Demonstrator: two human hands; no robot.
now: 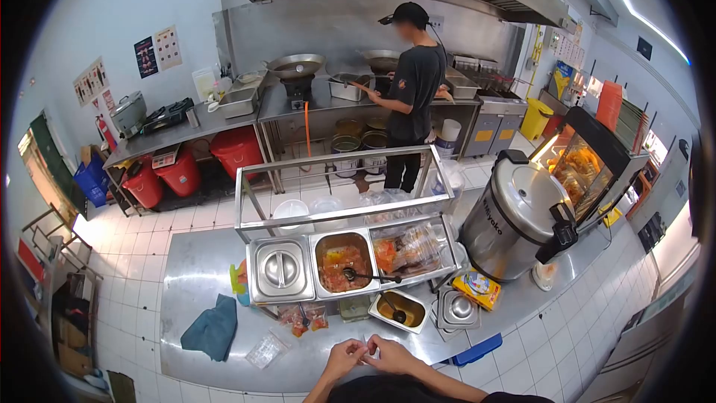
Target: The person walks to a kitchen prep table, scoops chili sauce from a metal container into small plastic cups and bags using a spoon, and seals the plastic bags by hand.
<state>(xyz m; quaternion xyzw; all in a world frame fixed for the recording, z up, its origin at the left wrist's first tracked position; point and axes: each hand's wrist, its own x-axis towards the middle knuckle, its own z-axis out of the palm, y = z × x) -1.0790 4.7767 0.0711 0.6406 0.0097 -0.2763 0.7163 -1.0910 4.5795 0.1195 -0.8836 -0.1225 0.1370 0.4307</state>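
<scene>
Remotely, I am watching left hand point(345, 357) and right hand point(392, 357) pinching closed on an unidentifiable pale scrap point(366, 342), presumably for control, near the rectangular steel sauce pan point(393, 322).

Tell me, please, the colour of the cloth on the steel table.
The cloth is dark teal; it shows in the head view.

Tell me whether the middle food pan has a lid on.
No, the middle food pan is uncovered, with food and a black ladle showing.
</scene>
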